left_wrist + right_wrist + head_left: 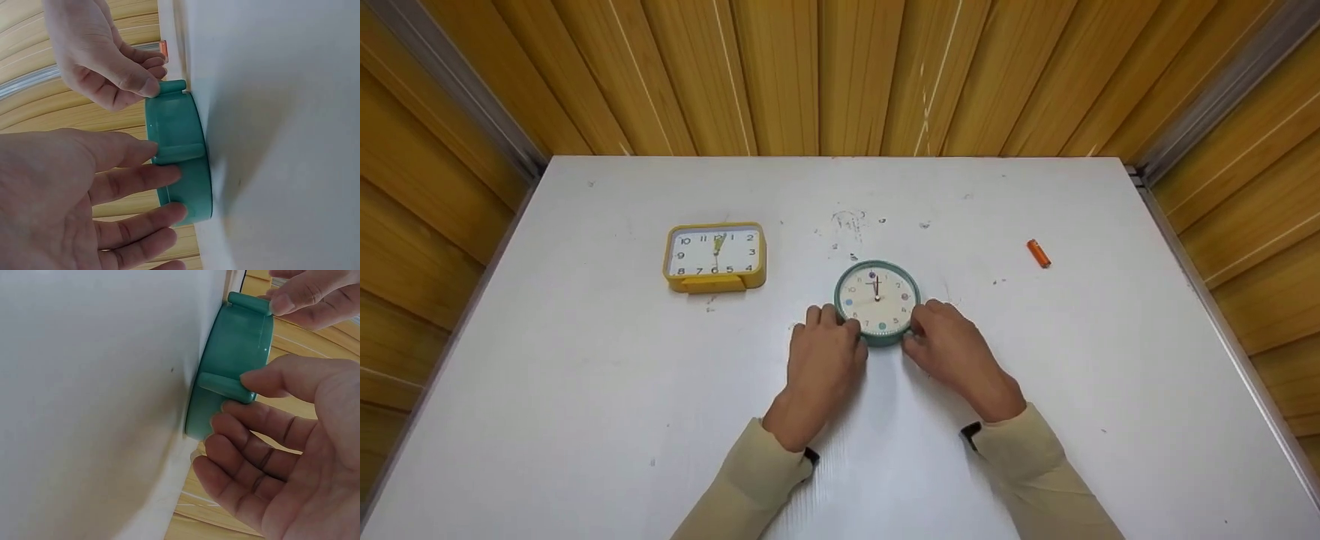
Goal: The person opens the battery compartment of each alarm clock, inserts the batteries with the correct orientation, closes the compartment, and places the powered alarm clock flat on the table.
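Note:
A round green clock (877, 300) lies face up on the white table, its green side and two small feet showing in the left wrist view (177, 121) and the right wrist view (233, 340). The left hand (826, 360) holds its lower left edge, thumb at one foot and fingers along the side. At the lower right edge, the right hand (958, 356) pinches the other foot between thumb and curled fingers. A yellow rectangular clock (715, 257) rests to the left, apart from both hands.
An orange battery (1039, 253) lies on the right part of the white table (585, 375). Yellow wood-look panels (780, 75) stand behind the table and at both sides, with metal posts at the corners.

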A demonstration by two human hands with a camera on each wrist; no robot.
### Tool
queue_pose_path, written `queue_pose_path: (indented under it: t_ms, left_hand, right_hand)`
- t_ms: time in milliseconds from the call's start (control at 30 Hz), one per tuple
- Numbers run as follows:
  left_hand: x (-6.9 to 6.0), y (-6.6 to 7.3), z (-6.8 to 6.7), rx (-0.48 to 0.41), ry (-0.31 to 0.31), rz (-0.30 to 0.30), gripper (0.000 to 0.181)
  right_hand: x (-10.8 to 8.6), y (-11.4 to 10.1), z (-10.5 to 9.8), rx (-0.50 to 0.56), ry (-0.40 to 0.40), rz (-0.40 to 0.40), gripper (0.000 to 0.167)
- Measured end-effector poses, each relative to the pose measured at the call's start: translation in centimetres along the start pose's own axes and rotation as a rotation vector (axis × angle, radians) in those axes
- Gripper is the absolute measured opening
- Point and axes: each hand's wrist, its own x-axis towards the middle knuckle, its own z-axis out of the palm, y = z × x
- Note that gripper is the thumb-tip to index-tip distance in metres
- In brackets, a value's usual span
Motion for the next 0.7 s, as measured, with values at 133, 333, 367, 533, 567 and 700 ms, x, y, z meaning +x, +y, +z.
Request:
queue_pose_path:
  t_ms: [133, 333, 367, 533, 567, 700]
  left_hand:
    - [-0.41, 0.17, -0.24, 0.007, -0.034, -0.014, 0.023]
    - [-0.64, 0.35, -0.21, 0.030, -0.009, -0.006, 0.021]
    - [-0.65, 0.34, -0.13, 0.031, -0.001, -0.004, 0.021]
    - [-0.77, 0.34, 0.21, 0.020, 0.035, -0.005, 0.018]
    - [-0.79, 0.35, 0.26, 0.016, 0.040, -0.007, 0.017]
    - [-0.89, 0.52, 0.30, -0.006, 0.040, -0.015, 0.017]
  right_hand:
    - [-0.21, -0.09, 0.03, -0.002, -0.020, -0.004, 0.010]
    - [-0.33, -0.05, -0.06, 0.014, -0.027, -0.007, 0.010]
    - [-0.34, -0.03, -0.05, 0.014, -0.028, -0.009, 0.010]
    - [-0.40, 0.00, -0.07, -0.002, -0.012, -0.044, 0.013]
    - [-0.40, 0.00, -0.09, -0.006, -0.006, -0.052, 0.013]
    - [-0.46, 0.12, -0.09, -0.013, 0.003, -0.065, 0.013]
